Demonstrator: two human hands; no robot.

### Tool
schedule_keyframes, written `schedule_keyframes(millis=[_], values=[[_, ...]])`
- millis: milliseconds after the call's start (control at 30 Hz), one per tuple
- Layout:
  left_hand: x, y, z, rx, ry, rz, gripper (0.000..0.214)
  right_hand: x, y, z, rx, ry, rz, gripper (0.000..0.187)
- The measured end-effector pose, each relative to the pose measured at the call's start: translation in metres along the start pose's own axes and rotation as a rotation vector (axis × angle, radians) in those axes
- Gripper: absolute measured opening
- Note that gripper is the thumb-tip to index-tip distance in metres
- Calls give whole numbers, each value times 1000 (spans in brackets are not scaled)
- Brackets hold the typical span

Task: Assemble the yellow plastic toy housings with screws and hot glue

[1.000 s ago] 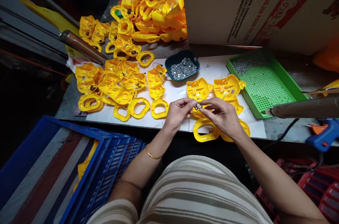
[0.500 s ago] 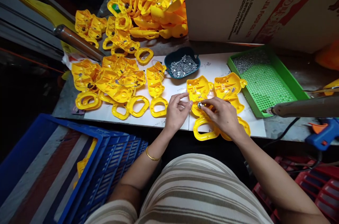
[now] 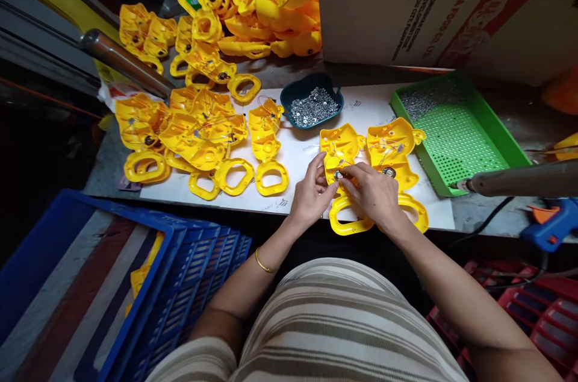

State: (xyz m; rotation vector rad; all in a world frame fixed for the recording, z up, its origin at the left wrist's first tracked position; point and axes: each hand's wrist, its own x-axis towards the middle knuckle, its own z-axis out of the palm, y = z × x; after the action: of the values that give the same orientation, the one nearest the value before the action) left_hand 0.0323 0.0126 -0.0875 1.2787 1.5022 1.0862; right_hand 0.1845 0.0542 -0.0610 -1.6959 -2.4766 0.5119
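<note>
A yellow plastic toy shell half (image 3: 342, 140) with a ring handle lies in front of me, thin wires inside it. My left hand (image 3: 310, 194) has its fingers and thumb closed on the shell's left edge. With fingertips pinched, my right hand (image 3: 377, 194) holds a small round metallic speaker (image 3: 338, 175) down in the shell's lower hollow. Close by on the right lies a second yellow shell half (image 3: 391, 140), with a round speaker (image 3: 389, 172) seated in it. My right hand covers part of both shells.
A dark bowl of small metal parts (image 3: 313, 109) and a green perforated tray (image 3: 469, 129) stand behind. More yellow shells (image 3: 198, 135) are at left, with a heap (image 3: 271, 8) beyond. A cardboard box (image 3: 361, 8), metal tube (image 3: 519, 182), glue gun (image 3: 555, 225) and blue crate (image 3: 167, 237) surround the work.
My right hand has lowered the round speaker slightly left into the shell. My left hand has shifted a little right, onto the shell's edge. The view has tilted slightly.
</note>
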Motion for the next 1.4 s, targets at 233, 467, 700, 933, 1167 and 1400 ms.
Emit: schedule_keyframes(millis=[233,467,700,933,1167,1400], values=[[2,0,1,44,12,-19,66,-1,-1,-1,-8,-42,-57,29],[6,1,3,110,24,-22,66,-1,3,0,17,-28,-71,30],[14,-5,3,110,25,-61,64,1,10,1,31,-55,-69,30],[19,2,1,196,8,-44,63,4,6,-5,-34,-101,-119,32],[6,-2,-5,117,16,-104,64,-11,50,-42,172,319,32,28],[2,-8,-7,224,31,-65,64,-29,39,-42,-133,-73,23,28]])
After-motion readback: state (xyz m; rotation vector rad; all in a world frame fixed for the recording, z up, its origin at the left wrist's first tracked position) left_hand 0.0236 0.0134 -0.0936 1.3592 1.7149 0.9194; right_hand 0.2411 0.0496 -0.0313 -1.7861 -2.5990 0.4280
